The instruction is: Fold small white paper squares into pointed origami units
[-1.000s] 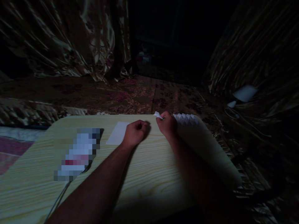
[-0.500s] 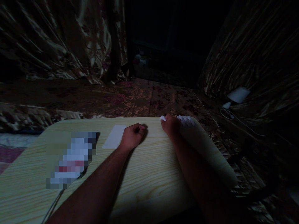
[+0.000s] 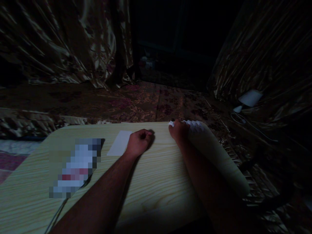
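Observation:
My left hand [image 3: 139, 141] rests as a closed fist on the pale wooden table [image 3: 151, 182], just right of a flat white paper sheet [image 3: 119, 143]. Whether it holds anything is hidden. My right hand [image 3: 179, 130] sits near the table's far right corner with its fingers pinched on a small folded white paper piece [image 3: 172, 123]. Right behind that hand lies a row of several folded white paper pieces [image 3: 195, 125] at the table's edge.
A blurred-out object [image 3: 75, 167] lies at the table's left with a cable [image 3: 57, 213] running toward me. Patterned carpet [image 3: 136, 100] and shiny curtains [image 3: 60, 42] surround the table. A white charger with its cord [image 3: 248, 99] lies on the right.
My right hand moved a little right and back with the small paper piece, closer to the row of folded pieces. My left fist stayed put. The camera shifted slightly.

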Tool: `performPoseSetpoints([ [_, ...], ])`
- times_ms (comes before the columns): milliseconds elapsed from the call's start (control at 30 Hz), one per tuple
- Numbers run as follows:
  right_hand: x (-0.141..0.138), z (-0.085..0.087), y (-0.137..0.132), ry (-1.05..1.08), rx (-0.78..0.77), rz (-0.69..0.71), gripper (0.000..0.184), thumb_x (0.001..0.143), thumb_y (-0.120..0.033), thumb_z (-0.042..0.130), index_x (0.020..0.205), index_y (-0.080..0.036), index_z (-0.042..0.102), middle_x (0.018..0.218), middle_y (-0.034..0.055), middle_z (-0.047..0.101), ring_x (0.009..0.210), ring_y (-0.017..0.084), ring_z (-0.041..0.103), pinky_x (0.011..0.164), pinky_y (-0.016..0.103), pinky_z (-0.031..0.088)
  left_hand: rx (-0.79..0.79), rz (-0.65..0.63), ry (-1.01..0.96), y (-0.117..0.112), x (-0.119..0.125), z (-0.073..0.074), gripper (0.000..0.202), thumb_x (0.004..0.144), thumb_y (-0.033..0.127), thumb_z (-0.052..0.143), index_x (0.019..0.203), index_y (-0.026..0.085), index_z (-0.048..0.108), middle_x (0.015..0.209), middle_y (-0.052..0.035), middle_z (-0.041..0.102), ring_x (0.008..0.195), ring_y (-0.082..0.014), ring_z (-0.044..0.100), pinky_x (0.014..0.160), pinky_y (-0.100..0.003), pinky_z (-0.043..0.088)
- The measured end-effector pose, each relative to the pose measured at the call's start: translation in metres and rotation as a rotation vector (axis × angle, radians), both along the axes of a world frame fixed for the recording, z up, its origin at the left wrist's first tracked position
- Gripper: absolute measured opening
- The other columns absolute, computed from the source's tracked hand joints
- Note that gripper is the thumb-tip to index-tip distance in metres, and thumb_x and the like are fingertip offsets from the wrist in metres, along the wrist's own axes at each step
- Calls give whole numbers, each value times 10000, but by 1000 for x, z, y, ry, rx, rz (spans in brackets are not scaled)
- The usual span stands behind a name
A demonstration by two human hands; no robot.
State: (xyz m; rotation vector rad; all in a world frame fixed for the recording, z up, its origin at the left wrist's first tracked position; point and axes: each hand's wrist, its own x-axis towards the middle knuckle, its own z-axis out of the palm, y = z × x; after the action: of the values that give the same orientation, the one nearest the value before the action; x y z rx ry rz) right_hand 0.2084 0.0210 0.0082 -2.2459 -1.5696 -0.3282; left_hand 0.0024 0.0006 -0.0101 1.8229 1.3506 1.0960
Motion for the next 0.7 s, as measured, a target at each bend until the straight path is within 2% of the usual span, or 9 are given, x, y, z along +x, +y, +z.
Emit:
performPoseSetpoints([
  [267, 1, -1, 0, -15, 22, 4, 241, 787, -331, 551, 947, -164, 617, 825, 132, 668, 964, 299, 567, 872, 450, 322, 5, 6, -15, -1, 1, 2, 261, 763, 391, 576, 860, 184, 702, 832, -53, 728, 731, -189, 646, 705, -294, 470],
  [533, -1, 7, -3, -5, -9, 6, 255, 798, -330, 541, 952, -141, 616, 867, 153, 666, 1002, 299, 554, 876, 440, 331, 1, 12, 2, 0, 1, 2, 255, 764, 385, 569, 858, 190, 703, 833, -51, 729, 733, -191, 648, 700, -291, 466],
  [700, -8, 11, -8, -6, 53, 19, 262, 787, -342, 554, 944, -140, 612, 890, 157, 669, 1002, 291, 558, 877, 425, 352, 6, 32, -17, -1, 1, 2, 258, 753, 384, 576, 856, 190, 711, 811, -48, 727, 711, -187, 642, 682, -284, 466],
])
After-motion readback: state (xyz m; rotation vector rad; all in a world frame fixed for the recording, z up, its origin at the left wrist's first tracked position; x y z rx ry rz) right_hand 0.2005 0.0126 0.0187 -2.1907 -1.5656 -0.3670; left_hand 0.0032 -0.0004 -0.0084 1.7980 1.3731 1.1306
